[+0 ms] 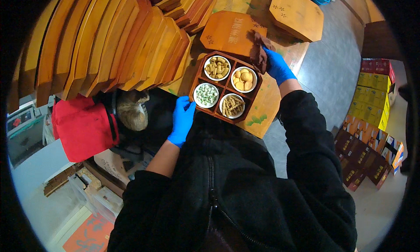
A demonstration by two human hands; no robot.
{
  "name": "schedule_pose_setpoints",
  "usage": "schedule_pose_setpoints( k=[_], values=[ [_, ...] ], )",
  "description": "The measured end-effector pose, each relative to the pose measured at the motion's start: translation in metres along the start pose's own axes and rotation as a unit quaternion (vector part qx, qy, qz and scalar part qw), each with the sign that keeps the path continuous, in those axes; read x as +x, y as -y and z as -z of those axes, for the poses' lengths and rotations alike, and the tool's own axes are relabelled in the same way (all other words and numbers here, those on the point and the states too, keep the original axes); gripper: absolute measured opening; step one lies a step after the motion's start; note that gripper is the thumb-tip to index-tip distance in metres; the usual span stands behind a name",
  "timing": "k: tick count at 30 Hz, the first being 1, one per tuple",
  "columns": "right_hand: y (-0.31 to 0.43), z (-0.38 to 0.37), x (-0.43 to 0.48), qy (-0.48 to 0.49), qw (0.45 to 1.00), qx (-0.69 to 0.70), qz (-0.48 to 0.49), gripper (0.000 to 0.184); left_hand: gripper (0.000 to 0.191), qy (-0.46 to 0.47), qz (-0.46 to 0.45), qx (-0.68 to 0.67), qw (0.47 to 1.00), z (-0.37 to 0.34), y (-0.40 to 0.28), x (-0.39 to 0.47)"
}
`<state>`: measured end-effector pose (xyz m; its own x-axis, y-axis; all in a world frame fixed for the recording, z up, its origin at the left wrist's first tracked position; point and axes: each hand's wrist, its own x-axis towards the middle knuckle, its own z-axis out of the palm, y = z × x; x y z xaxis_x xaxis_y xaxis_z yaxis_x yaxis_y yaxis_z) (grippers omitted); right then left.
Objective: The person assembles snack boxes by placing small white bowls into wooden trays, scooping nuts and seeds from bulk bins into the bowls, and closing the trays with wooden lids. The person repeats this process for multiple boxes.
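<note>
An octagonal wooden tray (221, 83) with four compartments lies before me, a white bowl in each. One bowl has brown tube-shaped snacks (217, 67), another round yellow biscuits (243, 79). Nearer me are pale green coated peas or nuts (206, 95) and brown twisted snack sticks (233, 106). My left hand (182, 121), in a blue glove, grips the tray's left rim. At the tray's upper right, my blue-gloved right hand (279, 65) is closed on a dark brown cloth (259, 53). This cloth covers part of an octagonal wooden lid (229, 32) behind the tray.
Tall stacks of wooden trays or lids (131, 45) crowd the left. Another wooden lid or box (295, 16) sits at the table's far right corner. A cat (133, 112) is below the stacks, beside a red cloth item (87, 127). Cartons (369, 98) are piled on the right.
</note>
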<state>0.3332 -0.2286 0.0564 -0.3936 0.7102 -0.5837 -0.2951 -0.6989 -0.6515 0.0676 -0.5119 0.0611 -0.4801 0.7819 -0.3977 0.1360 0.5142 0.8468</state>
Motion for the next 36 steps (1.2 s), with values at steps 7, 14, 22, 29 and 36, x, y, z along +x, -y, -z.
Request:
schedule_pose_setpoints(
  k=[7,14,22,29,36],
  values=[
    [-0.011,0.018,-0.044,-0.067,0.997,-0.033,-0.002,0.027,0.05,0.0,-0.072,0.115,0.991,-0.003,-0.006,0.008],
    [-0.067,0.047,-0.107,-0.172,0.95,-0.25,0.068,0.05,0.051,0.007,-0.077,0.164,0.983,-0.005,0.003,0.02],
    [-0.089,0.0,-0.163,-0.228,0.594,-0.641,0.43,0.019,0.052,0.003,-0.075,0.219,0.973,-0.002,-0.024,0.019],
    [-0.107,-0.064,-0.175,-0.016,0.553,-0.754,0.354,0.022,0.051,0.01,-0.137,0.23,0.963,-0.005,-0.034,0.011],
    [-0.111,-0.051,-0.164,0.03,0.583,-0.703,0.406,0.018,0.053,0.026,-0.124,0.213,0.969,-0.002,-0.025,0.014]
  ],
)
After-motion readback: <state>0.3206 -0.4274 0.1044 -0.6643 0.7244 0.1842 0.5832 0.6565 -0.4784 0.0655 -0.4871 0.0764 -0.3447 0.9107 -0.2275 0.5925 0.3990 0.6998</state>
